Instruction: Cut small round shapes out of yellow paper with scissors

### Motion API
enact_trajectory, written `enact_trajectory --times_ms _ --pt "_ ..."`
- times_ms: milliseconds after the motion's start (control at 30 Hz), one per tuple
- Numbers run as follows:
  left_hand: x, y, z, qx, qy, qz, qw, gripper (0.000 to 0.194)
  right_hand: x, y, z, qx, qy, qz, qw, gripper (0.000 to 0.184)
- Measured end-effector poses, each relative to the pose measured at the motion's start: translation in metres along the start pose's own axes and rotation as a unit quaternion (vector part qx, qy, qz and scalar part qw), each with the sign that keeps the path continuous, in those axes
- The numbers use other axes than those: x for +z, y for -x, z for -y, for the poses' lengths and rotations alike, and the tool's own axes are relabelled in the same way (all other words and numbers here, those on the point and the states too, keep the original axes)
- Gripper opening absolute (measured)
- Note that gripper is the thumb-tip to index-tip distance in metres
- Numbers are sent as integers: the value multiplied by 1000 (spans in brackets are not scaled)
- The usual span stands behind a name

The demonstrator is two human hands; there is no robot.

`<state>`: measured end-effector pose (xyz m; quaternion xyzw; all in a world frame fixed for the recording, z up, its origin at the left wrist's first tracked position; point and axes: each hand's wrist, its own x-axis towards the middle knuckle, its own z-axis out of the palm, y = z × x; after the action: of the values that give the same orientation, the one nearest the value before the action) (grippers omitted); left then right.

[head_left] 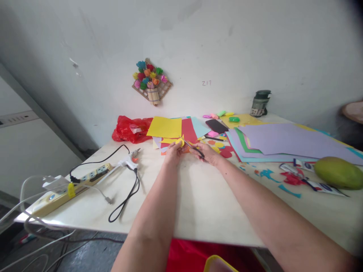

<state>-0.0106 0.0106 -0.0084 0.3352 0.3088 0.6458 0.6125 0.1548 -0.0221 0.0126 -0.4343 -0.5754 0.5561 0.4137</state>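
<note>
Between the fingers of my left hand [175,150] is a small piece of yellow paper [179,142]. My right hand [208,153] grips a pair of scissors [197,150] by its dark handles, and the blades point left at the yellow piece. Whether the blades are touching the paper is too small to tell. Just behind my hands lie a yellow sheet [165,127], a red sheet [188,128] and a light blue sheet [200,126]. Cut scraps in yellow, orange and red [226,152] lie beside my right hand.
On the left are a power strip [68,192] with cables and a glue gun [129,162]. A red plastic bag [130,128] sits behind them. To the right are large purple paper [283,141], a phone [216,125], a mango [338,173] and a dark green bottle [260,103].
</note>
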Motion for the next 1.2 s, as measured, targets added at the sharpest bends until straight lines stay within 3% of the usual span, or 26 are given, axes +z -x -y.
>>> enact_trajectory --times_ms 933,1200 --pt "-1 0 0 2 19 0 1000 19 0 1 -1 2 -9 16 1000 26" --pt "0 1 0 -10 12 3 1000 20 1 3 0 3 -14 19 1000 33"
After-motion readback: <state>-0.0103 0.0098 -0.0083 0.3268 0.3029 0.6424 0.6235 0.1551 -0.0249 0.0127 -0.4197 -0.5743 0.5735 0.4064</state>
